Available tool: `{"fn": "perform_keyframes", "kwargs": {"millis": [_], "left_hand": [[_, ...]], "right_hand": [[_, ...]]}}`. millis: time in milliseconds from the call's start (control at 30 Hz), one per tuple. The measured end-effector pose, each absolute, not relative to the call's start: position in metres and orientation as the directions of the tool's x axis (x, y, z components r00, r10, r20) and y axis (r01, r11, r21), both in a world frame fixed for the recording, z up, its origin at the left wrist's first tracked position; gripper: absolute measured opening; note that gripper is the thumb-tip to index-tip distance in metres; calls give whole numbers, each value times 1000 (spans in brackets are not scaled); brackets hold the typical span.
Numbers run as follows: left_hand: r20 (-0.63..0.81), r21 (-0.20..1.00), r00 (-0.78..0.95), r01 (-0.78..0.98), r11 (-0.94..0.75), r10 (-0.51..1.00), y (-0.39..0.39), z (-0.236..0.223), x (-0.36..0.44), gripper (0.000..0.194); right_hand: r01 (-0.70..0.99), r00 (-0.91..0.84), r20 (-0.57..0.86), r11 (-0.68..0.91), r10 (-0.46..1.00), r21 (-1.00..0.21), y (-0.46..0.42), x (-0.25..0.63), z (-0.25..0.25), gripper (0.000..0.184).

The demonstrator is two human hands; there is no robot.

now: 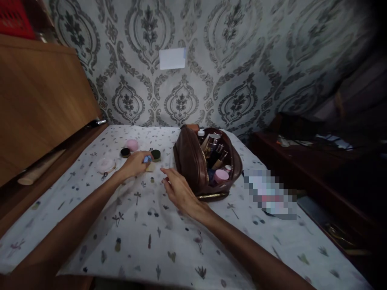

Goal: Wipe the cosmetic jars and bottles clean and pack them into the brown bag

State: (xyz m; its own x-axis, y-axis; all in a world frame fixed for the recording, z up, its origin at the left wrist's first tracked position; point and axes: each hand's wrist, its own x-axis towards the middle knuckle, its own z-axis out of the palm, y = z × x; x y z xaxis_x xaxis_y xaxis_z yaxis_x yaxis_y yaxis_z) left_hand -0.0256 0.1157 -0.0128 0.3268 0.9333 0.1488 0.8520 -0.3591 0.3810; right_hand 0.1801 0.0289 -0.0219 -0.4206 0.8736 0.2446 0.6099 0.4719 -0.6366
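My left hand (pixel 135 163) reaches forward over the patterned cloth (pixel 151 233) and closes its fingers on a small blue object (pixel 147 159), next to a dark green round jar (pixel 156 154). My right hand (pixel 178 188) hovers low with fingers loosely spread, holding nothing, just left of an open brown leather cosmetic bag (pixel 193 161). The bag is full of bottles and tubes, with a pink-lidded jar (pixel 220 176) near its front.
A pink round puff (pixel 132 144), a black small jar (pixel 125 152) and a pale round compact (pixel 105 164) lie left of my left hand. A wooden board (pixel 39 100) leans at the left. A dark side table (pixel 302 157) stands to the right. Patterned wallpaper rises behind.
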Motion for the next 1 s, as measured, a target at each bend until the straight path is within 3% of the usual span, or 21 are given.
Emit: {"fn": "perform_keyframes", "kwargs": {"millis": [133,233,333,500,600,700,767,867,1000], "left_hand": [[220,507,292,781,-365,931,107,-24,-31,33],[243,568,264,742,-358,933,97,-48,-29,31],[254,632,205,705,-323,945,86,-70,-28,30],[266,746,70,617,-252,961,84,-80,-30,26],[259,819,14,527,-227,966,87,-77,-32,24],[240,890,-39,409,-204,970,86,-75,-35,26],[219,928,-65,323,-187,974,83,-75,-34,24],[177,967,-33,193,-167,984,77,-77,-30,20],[187,972,-26,150,-182,982,70,-78,-21,20]], "right_hand": [[667,-363,131,356,923,-655,48,162,-48,53],[647,-434,102,389,895,-656,45,150,-56,46],[647,-489,163,482,857,-591,19,137,-61,34],[698,-509,259,570,821,-434,-21,117,-67,42],[643,-479,245,527,843,-556,-9,118,-73,37],[466,-379,290,452,879,-760,15,130,-80,27],[392,-288,290,389,913,-834,27,138,-85,25],[388,-281,273,369,920,-844,31,144,-90,37],[382,-413,321,482,852,-789,22,141,-89,47]]}}
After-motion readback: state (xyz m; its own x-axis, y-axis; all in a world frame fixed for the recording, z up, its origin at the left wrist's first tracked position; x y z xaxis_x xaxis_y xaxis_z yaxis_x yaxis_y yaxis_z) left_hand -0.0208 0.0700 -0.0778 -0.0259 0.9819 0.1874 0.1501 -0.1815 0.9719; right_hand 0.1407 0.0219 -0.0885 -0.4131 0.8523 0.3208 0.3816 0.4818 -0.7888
